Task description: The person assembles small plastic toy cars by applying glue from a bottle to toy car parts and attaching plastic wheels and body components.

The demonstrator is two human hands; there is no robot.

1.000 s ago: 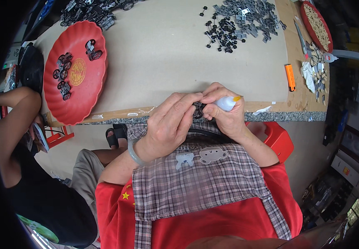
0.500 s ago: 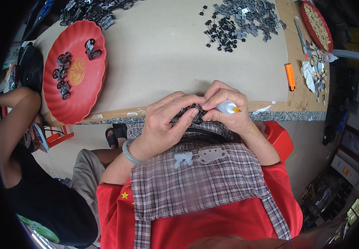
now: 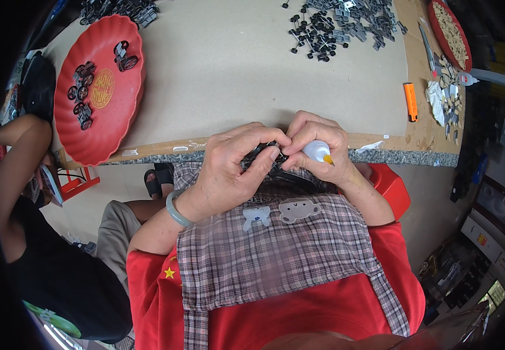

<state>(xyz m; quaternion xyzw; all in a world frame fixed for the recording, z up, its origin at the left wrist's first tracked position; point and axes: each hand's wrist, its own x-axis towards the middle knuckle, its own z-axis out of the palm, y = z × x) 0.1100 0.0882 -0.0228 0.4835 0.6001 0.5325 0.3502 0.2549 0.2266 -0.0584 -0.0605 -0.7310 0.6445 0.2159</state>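
Just over the front edge of the table, my left hand [image 3: 229, 160] is closed around a small black wheeled toy [image 3: 262, 153], which looks like a little vehicle; the fingers hide much of it. My right hand [image 3: 325, 137] meets it fingertip to fingertip, pinching at the toy's right side. Tucked in that same right hand is a whitish squeeze bottle [image 3: 316, 151] with a yellow tip, angled to the lower right. Similar small wheeled toys [image 3: 81, 115] lie on the red scalloped tray [image 3: 118, 96] at the left.
Black parts [image 3: 125, 10] are heaped at the far left. Wheels on axles [image 3: 316, 38] and grey pieces [image 3: 375, 23] lie far right. An orange lighter [image 3: 410, 102], crumpled tissue [image 3: 435, 102] and a red bowl [image 3: 468, 55] of tan bits sit rightward. A person [image 3: 60, 262] is close at my left.
The view has shifted slightly, so the tray and piles sit higher in it. Both hands keep their grip; the bottle and the toy have turned a little.
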